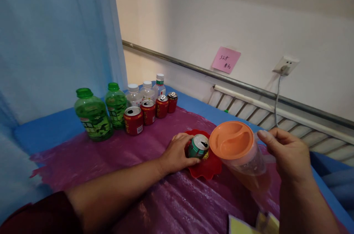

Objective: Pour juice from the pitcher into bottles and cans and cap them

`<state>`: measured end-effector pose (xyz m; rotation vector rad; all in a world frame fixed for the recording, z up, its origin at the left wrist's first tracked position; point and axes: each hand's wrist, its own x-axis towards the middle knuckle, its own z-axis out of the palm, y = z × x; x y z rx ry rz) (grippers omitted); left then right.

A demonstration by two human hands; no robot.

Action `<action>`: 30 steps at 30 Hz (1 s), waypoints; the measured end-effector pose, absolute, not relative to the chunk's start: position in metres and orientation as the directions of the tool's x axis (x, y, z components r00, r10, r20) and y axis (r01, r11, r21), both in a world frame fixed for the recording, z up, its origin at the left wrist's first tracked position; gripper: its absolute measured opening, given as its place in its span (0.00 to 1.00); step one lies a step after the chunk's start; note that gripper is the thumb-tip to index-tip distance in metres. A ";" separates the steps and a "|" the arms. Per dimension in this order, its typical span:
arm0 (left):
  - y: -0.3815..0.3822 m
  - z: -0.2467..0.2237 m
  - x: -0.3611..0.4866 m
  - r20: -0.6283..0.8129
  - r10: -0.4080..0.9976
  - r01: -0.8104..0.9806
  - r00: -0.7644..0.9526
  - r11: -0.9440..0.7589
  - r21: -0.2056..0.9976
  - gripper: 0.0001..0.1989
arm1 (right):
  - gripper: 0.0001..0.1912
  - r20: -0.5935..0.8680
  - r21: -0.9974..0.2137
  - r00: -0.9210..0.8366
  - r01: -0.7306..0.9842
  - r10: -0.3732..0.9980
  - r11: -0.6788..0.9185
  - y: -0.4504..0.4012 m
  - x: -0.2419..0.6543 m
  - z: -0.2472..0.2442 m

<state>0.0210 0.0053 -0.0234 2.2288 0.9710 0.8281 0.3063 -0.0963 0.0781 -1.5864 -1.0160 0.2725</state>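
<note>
My left hand (179, 152) is wrapped around a green drink can (197, 149) with an opened top. The can stands over a red scalloped plate (206, 169); whether its base touches the plate is hidden. On the right, my right hand (290, 152) grips the handle of a clear pitcher (249, 175) with an orange lid (231, 140). Amber liquid shows inside the pitcher, which leans so its lid is close beside the can's top. No stream of liquid is visible between them.
Several red cans (134, 121) stand in a row at the back left, beside green bottles (92, 116) and clear white-capped bottles (134, 95). Purple plastic sheeting (155, 193) covers the blue table (52, 123). Yellow packets (242, 225) lie at the front. A radiator (257, 106) runs along the wall.
</note>
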 end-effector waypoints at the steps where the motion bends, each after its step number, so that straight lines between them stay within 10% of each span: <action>1: 0.006 -0.024 0.021 0.309 0.778 0.429 0.547 -0.578 0.695 0.34 | 0.27 0.349 -0.886 0.594 0.460 0.725 0.050 -0.097 0.307 0.078; 30: 0.006 -0.027 0.021 0.294 0.778 0.426 0.556 -0.570 0.703 0.36 | 0.27 0.340 -0.884 0.595 0.465 0.728 0.032 -0.098 0.305 0.078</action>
